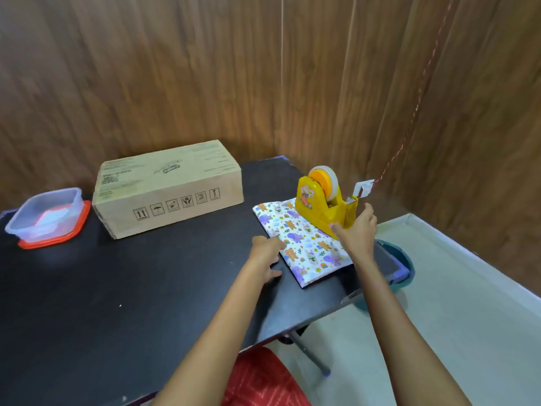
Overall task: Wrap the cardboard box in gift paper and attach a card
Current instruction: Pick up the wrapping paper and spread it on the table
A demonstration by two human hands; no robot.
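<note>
Left of frame: a lidded plastic container (46,218) sits on the black table (117,303). Just right of it lies the cardboard box (168,189), unwrapped, long axis running across the frame, left to right.

Centre: my left hand (265,256) rests at the left edge of the folded gift paper (304,247), fingers curled. Whether they pinch the paper, I cannot tell.

Right of centre: the tape dispenser (325,200) stands on the paper's far end. My right hand (358,230) grips its right end, thumb on the near side.

Judgement: the dispenser pins the paper and must come off first. The box lies up and left of both hands, with the left hand nearer.
</note>
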